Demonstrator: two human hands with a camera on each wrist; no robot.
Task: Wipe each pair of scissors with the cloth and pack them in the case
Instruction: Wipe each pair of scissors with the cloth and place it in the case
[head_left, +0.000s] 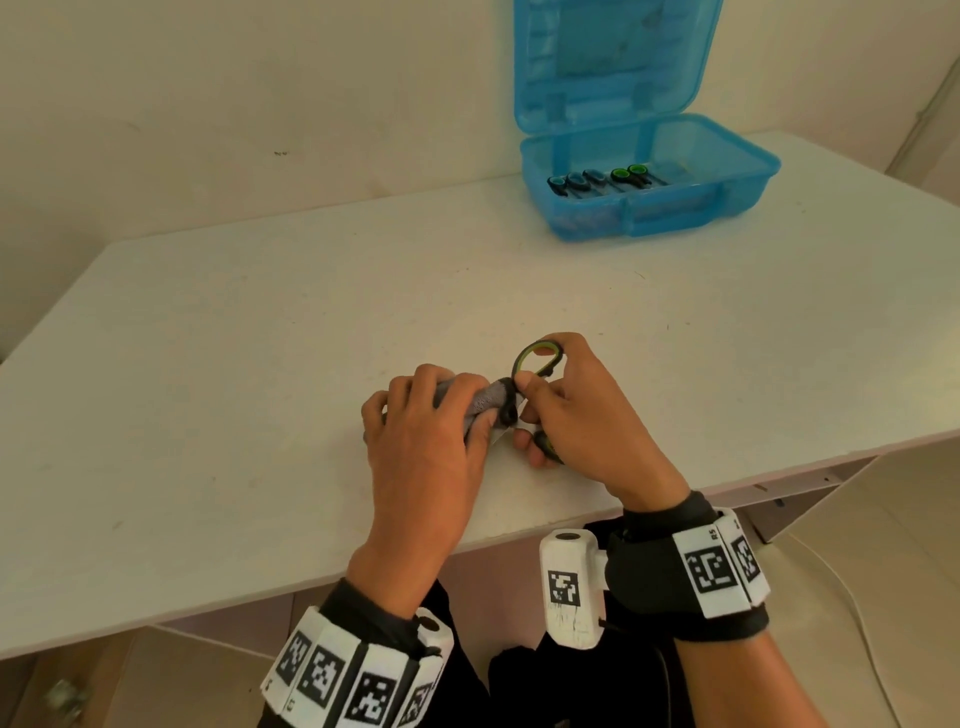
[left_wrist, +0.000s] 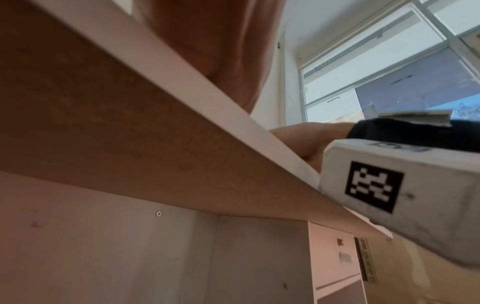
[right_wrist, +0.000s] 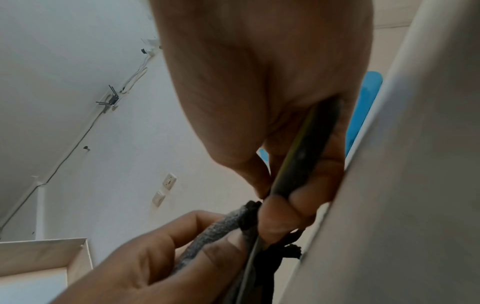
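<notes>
left hand (head_left: 421, 421) clenched around grey cloth (head_left: 488, 397), wrapped over scissors (head_left: 537, 358); right hand (head_left: 576, 410) gripping handles, above surface (head_left: 234, 338); open case (head_left: 748, 171) beyond.

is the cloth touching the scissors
Touching. The right wrist view shows the grey cloth wrapped round the scissors blade, pinched on by the left hand.

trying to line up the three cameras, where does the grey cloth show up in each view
Head: grey cloth at centre, bunched in the left hand, against the scissors that the right hand holds.
Left wrist: not in it; the table's underside fills the view.
Right wrist: bottom centre, pinched in the left hand.
Shared landmark: the white table edge.
</notes>
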